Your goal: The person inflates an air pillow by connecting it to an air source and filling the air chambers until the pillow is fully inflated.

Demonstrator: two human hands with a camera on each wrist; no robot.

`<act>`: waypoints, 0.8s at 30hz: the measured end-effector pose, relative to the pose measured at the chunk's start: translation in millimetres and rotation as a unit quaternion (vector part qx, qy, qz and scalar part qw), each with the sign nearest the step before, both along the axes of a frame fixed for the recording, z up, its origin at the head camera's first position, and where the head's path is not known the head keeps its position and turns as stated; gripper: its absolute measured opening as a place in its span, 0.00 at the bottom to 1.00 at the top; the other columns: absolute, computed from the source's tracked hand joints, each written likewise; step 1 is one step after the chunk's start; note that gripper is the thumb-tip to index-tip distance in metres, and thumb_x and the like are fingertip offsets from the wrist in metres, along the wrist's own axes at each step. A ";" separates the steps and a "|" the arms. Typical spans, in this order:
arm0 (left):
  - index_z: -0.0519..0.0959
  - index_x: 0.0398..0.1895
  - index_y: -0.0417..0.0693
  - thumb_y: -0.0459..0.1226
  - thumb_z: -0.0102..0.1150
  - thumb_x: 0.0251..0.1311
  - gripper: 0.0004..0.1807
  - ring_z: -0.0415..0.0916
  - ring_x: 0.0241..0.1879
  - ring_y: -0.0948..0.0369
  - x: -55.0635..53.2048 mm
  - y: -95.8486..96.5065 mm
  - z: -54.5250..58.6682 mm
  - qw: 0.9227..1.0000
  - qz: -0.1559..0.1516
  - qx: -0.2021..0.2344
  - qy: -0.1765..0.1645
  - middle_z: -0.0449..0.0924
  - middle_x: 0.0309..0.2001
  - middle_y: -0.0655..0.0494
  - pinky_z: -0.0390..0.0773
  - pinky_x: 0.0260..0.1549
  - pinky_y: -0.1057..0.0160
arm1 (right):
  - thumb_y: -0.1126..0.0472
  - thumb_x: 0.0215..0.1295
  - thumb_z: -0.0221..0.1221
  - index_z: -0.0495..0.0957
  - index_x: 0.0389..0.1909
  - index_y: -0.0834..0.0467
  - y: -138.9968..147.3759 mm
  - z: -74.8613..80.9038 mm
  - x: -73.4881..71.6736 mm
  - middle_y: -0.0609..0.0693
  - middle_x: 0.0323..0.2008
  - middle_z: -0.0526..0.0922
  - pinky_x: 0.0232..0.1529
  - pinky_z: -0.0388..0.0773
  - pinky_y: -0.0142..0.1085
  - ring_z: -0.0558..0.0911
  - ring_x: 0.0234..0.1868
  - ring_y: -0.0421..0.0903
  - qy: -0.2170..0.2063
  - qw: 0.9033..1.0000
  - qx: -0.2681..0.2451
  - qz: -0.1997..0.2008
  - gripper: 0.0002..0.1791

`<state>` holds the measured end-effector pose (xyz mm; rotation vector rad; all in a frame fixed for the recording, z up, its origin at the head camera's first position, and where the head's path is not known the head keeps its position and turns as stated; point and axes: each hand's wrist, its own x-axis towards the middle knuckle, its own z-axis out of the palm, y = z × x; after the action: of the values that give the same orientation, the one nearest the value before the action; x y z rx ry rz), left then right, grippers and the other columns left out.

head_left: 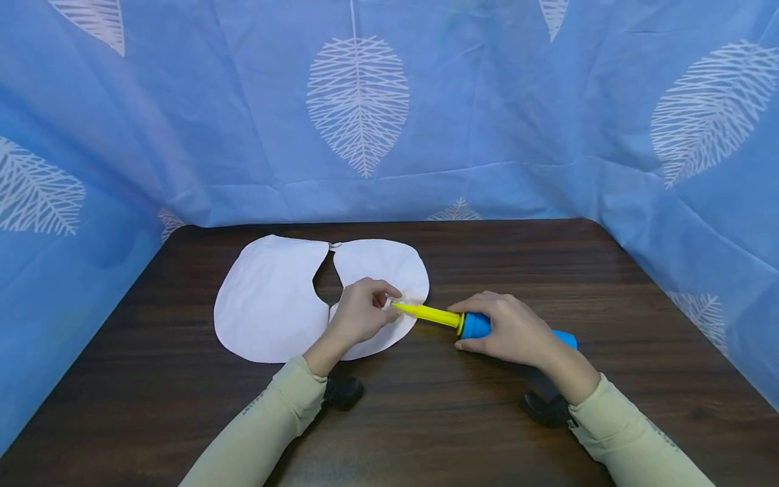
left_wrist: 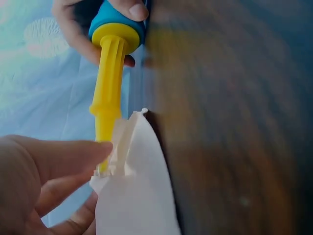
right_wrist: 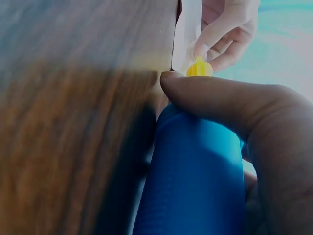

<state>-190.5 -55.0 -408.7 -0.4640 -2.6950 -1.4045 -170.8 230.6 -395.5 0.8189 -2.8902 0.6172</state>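
A flat white inflatable [head_left: 268, 304] with an opening in its middle lies on the table. My left hand [head_left: 359, 311] pinches its clear valve between thumb and fingers, near the right lobe. The yellow nozzle [head_left: 432, 314] of a blue hand pump [head_left: 477, 325] points left, its tip at that valve. In the left wrist view, the nozzle tip goes in among the pinching fingers beside a raised fold of white material [left_wrist: 139, 191]. My right hand [head_left: 514, 331] grips the blue barrel near its yellow collar, thumb along one side; the palm hides part of the barrel.
The dark wooden table [head_left: 389, 433] carries everything. A blue curtain [head_left: 487, 115] with white leaf prints hangs behind it and along both sides. Black wrist devices [head_left: 345, 393] sit under both cuffs, close over the tabletop.
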 end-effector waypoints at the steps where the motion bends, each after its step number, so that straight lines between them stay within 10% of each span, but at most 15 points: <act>1: 0.92 0.46 0.41 0.27 0.73 0.60 0.11 0.70 0.29 0.59 -0.7 0.9 0.0 1.000 0.002 0.001 -0.002 0.79 0.31 0.51 0.71 0.28 0.66 | 0.51 0.55 0.82 0.88 0.61 0.48 -0.2 0.2 -0.1 0.48 0.54 0.91 0.50 0.86 0.48 0.85 0.48 0.46 -0.001 1.000 0.000 0.000 0.30; 24: 0.88 0.35 0.46 0.34 0.80 0.58 0.07 0.72 0.30 0.60 -13.7 -15.2 -11.4 0.994 -0.072 0.047 -0.068 0.78 0.28 0.57 0.72 0.32 0.68 | 0.48 0.50 0.84 0.86 0.63 0.49 5.4 -2.0 -3.3 0.52 0.57 0.90 0.50 0.87 0.47 0.85 0.49 0.47 -0.009 1.000 -0.008 0.001 0.37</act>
<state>-204.2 -70.3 -420.1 -0.5852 -2.7331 -1.6482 -174.1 236.0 -397.5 0.8194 -2.8968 0.6486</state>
